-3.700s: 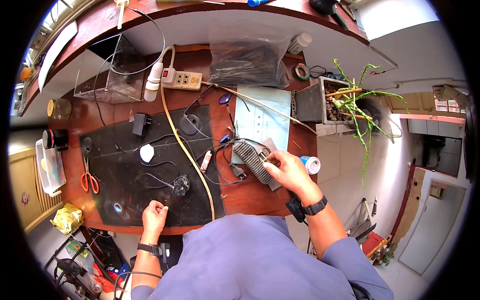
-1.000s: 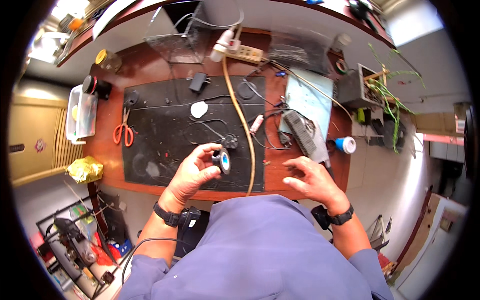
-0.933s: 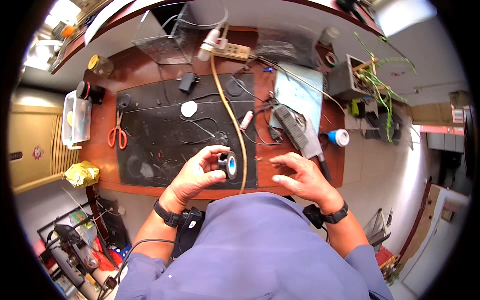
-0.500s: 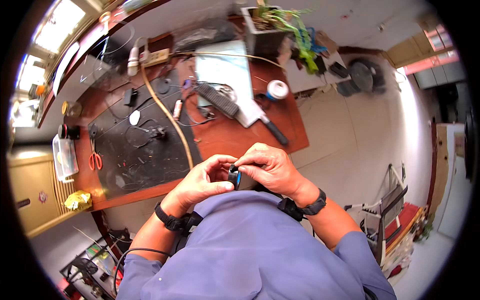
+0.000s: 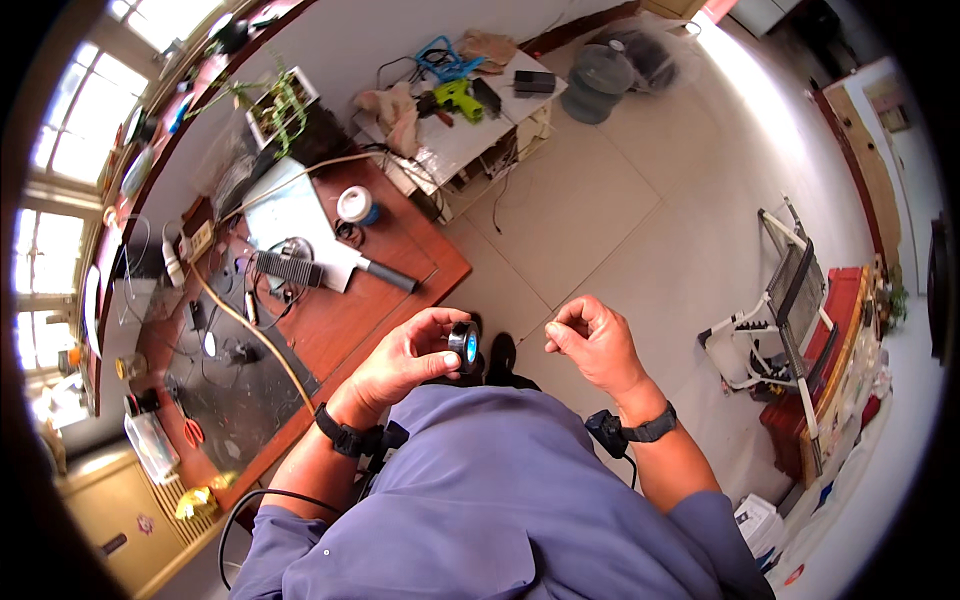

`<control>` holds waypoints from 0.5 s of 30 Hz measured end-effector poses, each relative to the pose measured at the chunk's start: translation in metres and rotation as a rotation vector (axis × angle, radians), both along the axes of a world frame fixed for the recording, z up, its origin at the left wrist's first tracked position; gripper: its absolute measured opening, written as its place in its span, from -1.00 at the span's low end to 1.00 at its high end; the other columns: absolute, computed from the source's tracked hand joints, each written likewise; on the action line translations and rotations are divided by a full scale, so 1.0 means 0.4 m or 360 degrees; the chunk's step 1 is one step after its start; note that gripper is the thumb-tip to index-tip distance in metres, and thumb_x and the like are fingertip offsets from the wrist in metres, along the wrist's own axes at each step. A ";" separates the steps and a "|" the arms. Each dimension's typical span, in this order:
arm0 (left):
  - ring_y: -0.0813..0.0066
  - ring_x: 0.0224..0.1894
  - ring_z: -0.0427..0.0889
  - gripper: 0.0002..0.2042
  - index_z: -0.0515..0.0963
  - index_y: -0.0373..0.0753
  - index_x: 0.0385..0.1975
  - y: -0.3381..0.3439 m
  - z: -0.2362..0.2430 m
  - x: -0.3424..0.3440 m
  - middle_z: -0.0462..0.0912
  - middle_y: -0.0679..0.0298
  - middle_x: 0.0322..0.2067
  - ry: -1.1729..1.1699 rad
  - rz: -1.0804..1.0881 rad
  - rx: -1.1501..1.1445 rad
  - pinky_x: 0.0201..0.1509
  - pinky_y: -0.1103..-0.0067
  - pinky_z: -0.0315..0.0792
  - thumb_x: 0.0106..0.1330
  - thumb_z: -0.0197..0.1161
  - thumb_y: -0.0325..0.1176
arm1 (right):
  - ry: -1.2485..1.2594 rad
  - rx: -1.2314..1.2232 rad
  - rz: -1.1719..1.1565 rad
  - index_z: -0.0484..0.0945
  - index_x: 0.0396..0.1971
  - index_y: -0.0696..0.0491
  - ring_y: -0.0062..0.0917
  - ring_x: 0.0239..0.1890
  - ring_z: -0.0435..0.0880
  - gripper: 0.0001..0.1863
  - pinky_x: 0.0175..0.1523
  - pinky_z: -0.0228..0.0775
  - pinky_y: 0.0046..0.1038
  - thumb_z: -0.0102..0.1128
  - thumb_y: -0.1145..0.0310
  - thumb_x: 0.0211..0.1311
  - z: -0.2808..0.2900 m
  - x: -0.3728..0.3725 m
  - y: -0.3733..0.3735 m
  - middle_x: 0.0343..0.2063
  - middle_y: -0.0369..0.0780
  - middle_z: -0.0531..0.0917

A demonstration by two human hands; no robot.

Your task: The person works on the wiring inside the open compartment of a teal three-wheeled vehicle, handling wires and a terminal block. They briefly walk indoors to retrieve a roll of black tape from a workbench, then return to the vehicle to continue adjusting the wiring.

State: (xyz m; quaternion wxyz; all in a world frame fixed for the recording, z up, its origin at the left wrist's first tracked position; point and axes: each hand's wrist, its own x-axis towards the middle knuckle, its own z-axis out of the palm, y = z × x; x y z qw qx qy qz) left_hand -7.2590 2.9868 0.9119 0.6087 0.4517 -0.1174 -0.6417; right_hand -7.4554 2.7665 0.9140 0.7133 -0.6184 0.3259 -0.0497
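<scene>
Between the fingers and thumb of my left hand is a small roll of black tape with a blue inner core. The roll stands on edge in front of my body, past the table's right edge. My right hand is apart from it, over the floor to the right. Its fingers are curled, with thumb and forefinger pinched together. Whether anything small is in that pinch I cannot make out.
On the brown table lie a cleaver, a white tub, a black mat and red-handled scissors. A water jug stands on the floor beyond. At right is a folding metal frame.
My right hand has drawn away from the tape roll to the right. The roll stays in my left hand, its blue core now facing up more. My view has swung rightward.
</scene>
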 end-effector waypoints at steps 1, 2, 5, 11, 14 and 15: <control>0.52 -0.04 0.61 -0.43 0.37 -0.24 0.26 -0.026 0.004 0.006 0.62 0.31 -0.07 0.0023 -0.0048 -0.0018 0.05 0.53 0.55 0.26 0.45 -0.40 | 0.0051 -0.0203 0.0072 0.54 -0.23 0.15 -0.62 -0.32 0.68 -0.85 -0.16 0.55 -0.52 0.29 0.43 0.30 -0.015 -0.024 -0.026 -0.35 -0.27 0.66; 0.52 -0.03 0.61 -0.43 0.37 -0.24 0.26 -0.051 0.001 0.014 0.62 0.31 -0.06 0.0021 -0.0080 -0.0041 0.06 0.53 0.54 0.27 0.44 -0.41 | 0.0114 -0.0407 0.0145 0.55 -0.21 0.14 -0.61 -0.32 0.69 -0.86 -0.14 0.58 -0.53 0.28 0.44 0.31 -0.032 -0.043 -0.048 -0.33 -0.27 0.66; 0.52 -0.01 0.61 -0.45 0.38 -0.24 0.25 -0.130 -0.003 0.033 0.63 0.31 -0.06 -0.0009 -0.0174 -0.0091 0.09 0.54 0.52 0.27 0.43 -0.43 | 0.0011 -0.0870 0.0188 0.56 -0.06 0.10 -0.57 -0.24 0.70 -0.75 -0.09 0.61 -0.50 0.29 0.46 0.28 -0.020 -0.046 -0.073 -0.20 -0.25 0.65; 0.49 0.04 0.61 -0.48 0.38 -0.23 0.22 -0.306 -0.003 0.053 0.62 0.28 -0.04 -0.0064 -0.0424 -0.0173 0.13 0.50 0.50 0.28 0.42 -0.48 | 0.0028 -0.0827 0.0280 0.42 0.28 -0.03 -0.44 0.02 0.67 -0.29 -0.02 0.64 -0.42 0.49 0.38 0.09 0.074 -0.010 -0.101 0.14 -0.20 0.53; 0.52 0.07 0.56 -0.49 0.39 -0.26 0.19 -0.404 -0.007 0.024 0.58 0.30 0.02 -0.0003 -0.0587 -0.0278 0.18 0.51 0.47 0.27 0.43 -0.49 | -0.0076 -0.1071 0.0311 0.34 0.32 -0.02 -0.34 0.14 0.59 -0.07 0.04 0.61 -0.35 0.65 0.25 -0.11 0.083 -0.011 -0.135 0.22 -0.18 0.46; 0.55 0.10 0.52 -0.49 0.40 -0.26 0.19 -0.438 -0.004 0.018 0.57 0.34 0.03 0.0032 -0.0656 -0.0240 0.24 0.52 0.43 0.26 0.44 -0.52 | -0.0072 -0.1110 0.0273 0.35 0.30 0.01 -0.29 0.17 0.56 -0.09 0.12 0.54 -0.33 0.64 0.23 -0.11 0.077 -0.022 -0.158 0.22 -0.16 0.47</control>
